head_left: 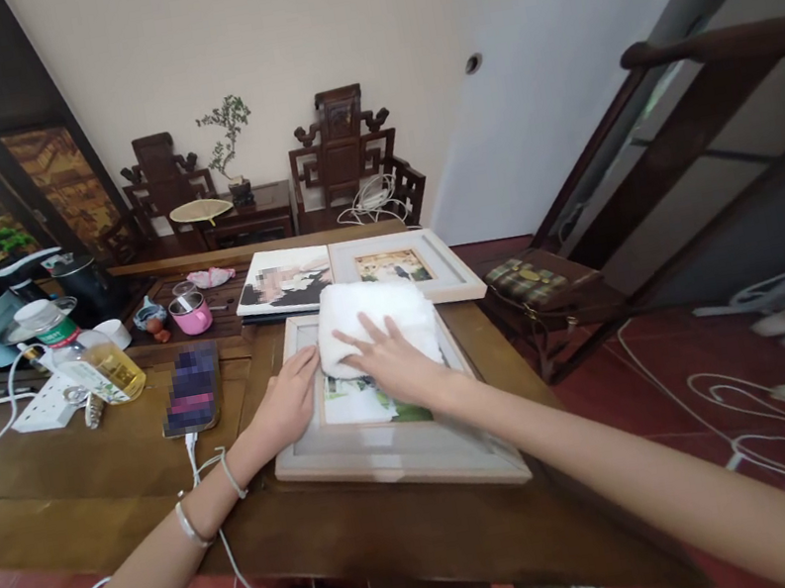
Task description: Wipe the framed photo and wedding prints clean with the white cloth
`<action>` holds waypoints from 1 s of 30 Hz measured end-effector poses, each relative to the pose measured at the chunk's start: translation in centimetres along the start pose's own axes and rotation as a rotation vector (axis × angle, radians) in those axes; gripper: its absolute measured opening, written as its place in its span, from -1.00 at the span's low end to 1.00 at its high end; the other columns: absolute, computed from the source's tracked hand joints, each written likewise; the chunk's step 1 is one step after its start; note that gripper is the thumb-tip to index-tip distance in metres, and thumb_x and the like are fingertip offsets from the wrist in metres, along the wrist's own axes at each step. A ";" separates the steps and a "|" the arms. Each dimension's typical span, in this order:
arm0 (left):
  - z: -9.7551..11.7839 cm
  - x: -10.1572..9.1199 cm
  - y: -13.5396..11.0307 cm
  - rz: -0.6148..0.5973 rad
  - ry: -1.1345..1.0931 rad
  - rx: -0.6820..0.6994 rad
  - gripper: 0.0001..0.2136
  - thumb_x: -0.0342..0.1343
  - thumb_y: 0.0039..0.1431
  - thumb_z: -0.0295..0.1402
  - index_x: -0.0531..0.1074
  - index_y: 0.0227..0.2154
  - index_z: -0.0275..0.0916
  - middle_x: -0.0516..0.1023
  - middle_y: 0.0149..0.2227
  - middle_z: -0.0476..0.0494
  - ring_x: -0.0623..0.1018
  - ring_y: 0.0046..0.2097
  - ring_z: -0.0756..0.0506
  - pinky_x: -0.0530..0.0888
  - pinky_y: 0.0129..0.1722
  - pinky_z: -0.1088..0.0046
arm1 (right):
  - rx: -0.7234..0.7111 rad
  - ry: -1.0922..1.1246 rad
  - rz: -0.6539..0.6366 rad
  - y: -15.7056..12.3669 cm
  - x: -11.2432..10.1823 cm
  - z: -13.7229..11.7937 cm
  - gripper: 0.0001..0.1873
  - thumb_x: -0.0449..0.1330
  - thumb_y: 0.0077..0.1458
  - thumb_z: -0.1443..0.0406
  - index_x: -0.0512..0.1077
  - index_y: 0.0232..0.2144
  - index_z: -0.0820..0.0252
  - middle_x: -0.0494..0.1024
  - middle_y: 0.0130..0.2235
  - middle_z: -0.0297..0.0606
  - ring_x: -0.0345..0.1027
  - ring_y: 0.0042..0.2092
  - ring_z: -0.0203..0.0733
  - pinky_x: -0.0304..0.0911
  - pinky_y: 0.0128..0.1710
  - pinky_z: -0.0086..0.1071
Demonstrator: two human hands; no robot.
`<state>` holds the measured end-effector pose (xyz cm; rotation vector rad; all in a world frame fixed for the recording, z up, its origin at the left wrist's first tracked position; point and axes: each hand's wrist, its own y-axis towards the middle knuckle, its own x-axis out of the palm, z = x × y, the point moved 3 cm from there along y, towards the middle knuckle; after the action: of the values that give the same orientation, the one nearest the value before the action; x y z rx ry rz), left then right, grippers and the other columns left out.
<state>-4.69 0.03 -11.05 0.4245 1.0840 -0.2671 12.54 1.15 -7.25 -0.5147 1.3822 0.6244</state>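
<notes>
A picture frame (407,467) with a pale wooden border and a photo under its glass lies flat near the table's front right corner. My right hand (392,359) rests on a folded white towel (393,296), fingers spread, pressing it onto the upper part of the glass. The towel and hand hide much of the photo. Against the frame's left edge lies my left hand (287,397), its fingers stretched out together and pointing at the towel; its thumb is hard to make out.
Behind lie a second framed photo (460,273) and a photo album (283,270). To the left are a charging phone (190,388), a power strip (46,404), a bottle of yellow liquid (111,366) and a pink cup (191,316). A wooden chair (558,291) stands right.
</notes>
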 end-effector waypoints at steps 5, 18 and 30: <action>0.1 0.1 0.1 -0.007 0.024 0.009 -0.56 -0.25 0.28 -0.47 0.17 0.20 -0.33 0.16 0.28 -0.30 0.15 0.30 -0.20 0.20 0.24 0.07 | -0.047 0.202 -0.143 -3.5 -1.4 -2.5 -0.22 -0.04 -0.16 0.66 0.31 0.13 0.18 0.13 0.30 -0.13 -0.14 0.29 0.34 -0.03 0.12 0.30; 0.2 0.1 0.0 0.020 -0.019 -0.009 -0.58 -0.27 0.34 -0.36 0.20 0.18 -0.33 0.18 0.27 -0.29 0.17 0.29 -0.19 0.17 0.26 0.09 | -0.070 0.252 -0.209 -6.0 -2.5 -3.2 -0.19 -0.06 -0.19 0.66 0.33 0.13 0.12 0.09 0.32 -0.19 -0.18 0.32 0.24 -0.03 0.17 0.20; 0.5 -0.9 0.0 0.258 -0.270 -0.010 -0.52 -0.33 0.37 -0.19 0.25 0.15 -0.38 0.30 0.21 -0.30 0.24 0.27 -0.15 0.16 0.28 0.19 | -0.034 0.054 -0.120 1.3 -0.8 -4.1 -0.41 0.01 0.04 0.55 0.32 0.14 0.21 0.01 0.34 -0.14 -0.22 0.28 0.49 0.02 0.05 0.41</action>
<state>-4.67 -0.17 -9.99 0.4984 0.7568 -0.0862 8.57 -0.74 -6.93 -0.6412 1.3819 0.5408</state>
